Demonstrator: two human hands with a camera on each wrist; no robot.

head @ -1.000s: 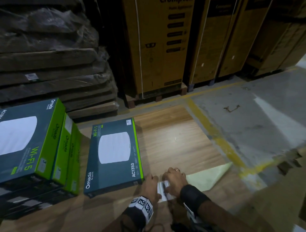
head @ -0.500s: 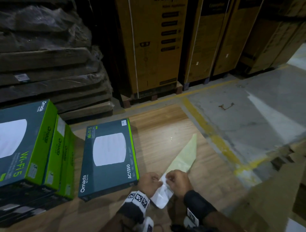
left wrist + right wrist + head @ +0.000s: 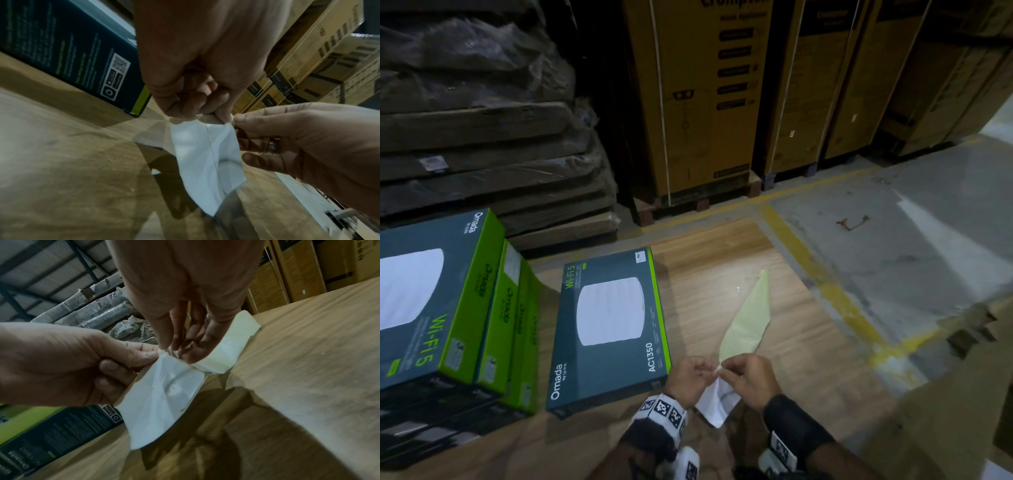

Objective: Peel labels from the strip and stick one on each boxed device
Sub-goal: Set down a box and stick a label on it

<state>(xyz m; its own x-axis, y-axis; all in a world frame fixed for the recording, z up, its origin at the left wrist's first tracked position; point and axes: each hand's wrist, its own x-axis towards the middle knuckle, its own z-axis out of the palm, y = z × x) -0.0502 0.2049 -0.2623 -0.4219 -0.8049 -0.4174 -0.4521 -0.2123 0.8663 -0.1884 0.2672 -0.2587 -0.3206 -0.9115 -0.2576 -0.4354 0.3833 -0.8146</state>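
Head view: label strip (image 3: 748,320) pinched between both hands' fingers (image 3: 732,370).

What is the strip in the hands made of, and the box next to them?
The label strip looks like thin paper: it creases and bends, with a pale yellowish back and white face. The Omada box seems to be printed cardboard, with sharp folded edges and a slight sheen.

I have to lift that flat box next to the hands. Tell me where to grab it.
Take the flat box by its two long edges, one hand from each side. It lies flat on the wooden table, apart from the stacked boxes, so both sides look reachable.
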